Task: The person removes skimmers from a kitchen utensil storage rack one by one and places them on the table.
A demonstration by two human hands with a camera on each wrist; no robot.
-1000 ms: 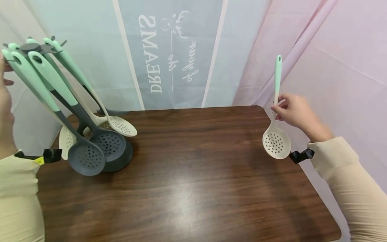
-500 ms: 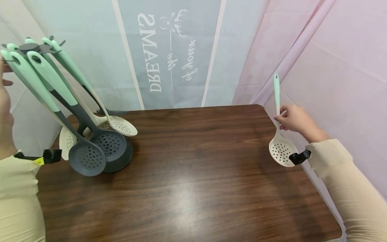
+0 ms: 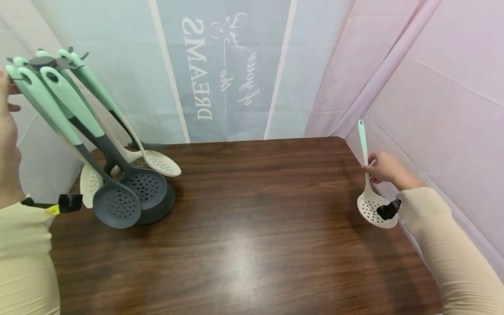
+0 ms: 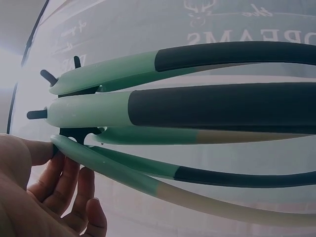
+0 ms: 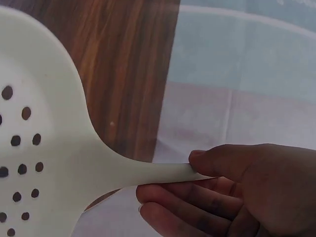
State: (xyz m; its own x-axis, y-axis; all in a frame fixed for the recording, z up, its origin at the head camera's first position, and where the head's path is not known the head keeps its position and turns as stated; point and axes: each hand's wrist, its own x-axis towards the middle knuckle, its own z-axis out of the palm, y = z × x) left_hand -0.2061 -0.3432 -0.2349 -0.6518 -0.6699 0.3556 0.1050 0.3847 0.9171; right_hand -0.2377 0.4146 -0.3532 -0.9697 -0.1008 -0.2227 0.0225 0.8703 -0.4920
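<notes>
My right hand [image 3: 387,168] pinches the cream neck of a skimmer [image 3: 369,204] with a mint handle end. The skimmer's round perforated head hangs low over the right side of the table; whether it touches is unclear. In the right wrist view, thumb and fingers grip the neck just above the skimmer head [image 5: 54,128]. At the far left, my left hand [image 3: 8,144] is at the top of a dark utensil stand [image 3: 161,209]. The left wrist view has thumb and fingers of the left hand [image 4: 54,192] pinching a dark hook beside a mint handle [image 4: 98,165].
Several utensils hang on the stand, among them a grey skimmer [image 3: 117,206] and a cream skimmer [image 3: 162,163]. Brown wood tabletop [image 3: 252,197] spans the middle. A printed curtain [image 3: 236,78] closes off the back, and pale pink cloth [image 3: 445,87] the right side.
My right hand has lowered the skimmer, moving slightly right and towards me, and its head has tilted. The left hand has stayed at the stand.
</notes>
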